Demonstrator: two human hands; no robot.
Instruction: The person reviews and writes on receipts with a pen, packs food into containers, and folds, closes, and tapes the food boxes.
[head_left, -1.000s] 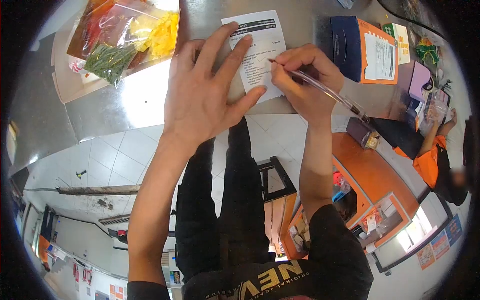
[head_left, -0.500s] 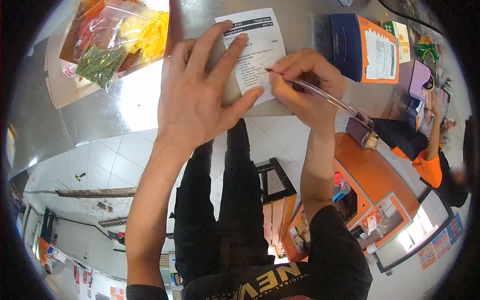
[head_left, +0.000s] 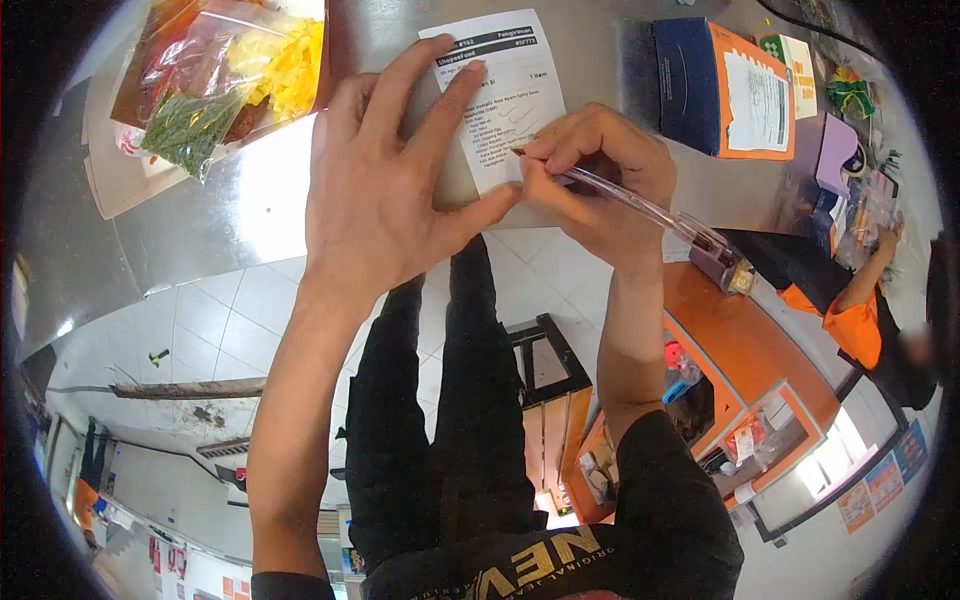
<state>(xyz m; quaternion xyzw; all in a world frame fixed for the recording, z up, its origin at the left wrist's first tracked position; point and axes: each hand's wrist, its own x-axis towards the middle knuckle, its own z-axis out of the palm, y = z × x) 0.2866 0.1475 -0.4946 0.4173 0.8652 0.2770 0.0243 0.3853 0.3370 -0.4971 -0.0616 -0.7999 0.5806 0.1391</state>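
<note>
A printed white receipt (head_left: 520, 80) lies on the metal table (head_left: 385, 30), with pen check marks among its lines of text. My left hand (head_left: 390, 180) is spread flat, its fingertips resting on the receipt's left side. Between the thumb and fingers of my right hand (head_left: 605, 180) is a clear pen (head_left: 650, 210), its tip at the lower lines of the print. To the left is an open food box (head_left: 125, 95) holding yellow pieces and a plastic bag of green shreds (head_left: 195, 125).
A dark blue and orange box (head_left: 690, 90) with a paper label stands to the right, beside a green and white packet (head_left: 795, 75). At the far right a person in an orange sleeve (head_left: 855, 330) handles plastic packaging. An orange counter (head_left: 750, 330) stands below.
The pen tip has moved down the receipt, and more check marks show on it. My left hand, the receipt and the food box have shifted left in the view.
</note>
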